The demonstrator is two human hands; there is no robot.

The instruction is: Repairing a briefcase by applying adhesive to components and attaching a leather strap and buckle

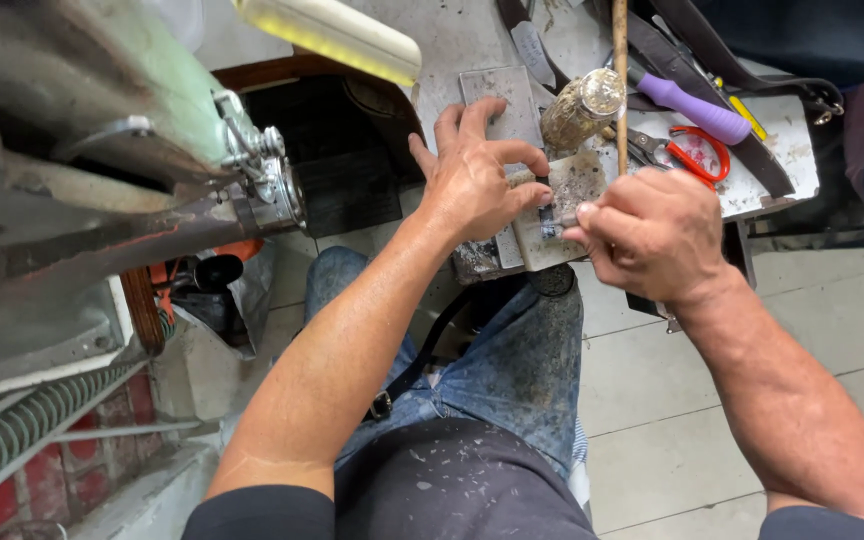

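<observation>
Nearest, right hand (652, 232) closed around a small metal piece (552, 222), pinching it steady on the worn block (574, 190); left hand (474, 180) fingers half spread, thumb and forefinger bracing the same piece. Beyond, hammer (584, 104), purple-handled tool (692, 108), red scissors (697, 152) within reach.

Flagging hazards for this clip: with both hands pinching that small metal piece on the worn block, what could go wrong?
The left hand and right hand crowd one small metal piece, so a slip could nick a fingertip. The block sits near the bench edge above the knees; the piece might drop. The hammer close by could get knocked.
</observation>
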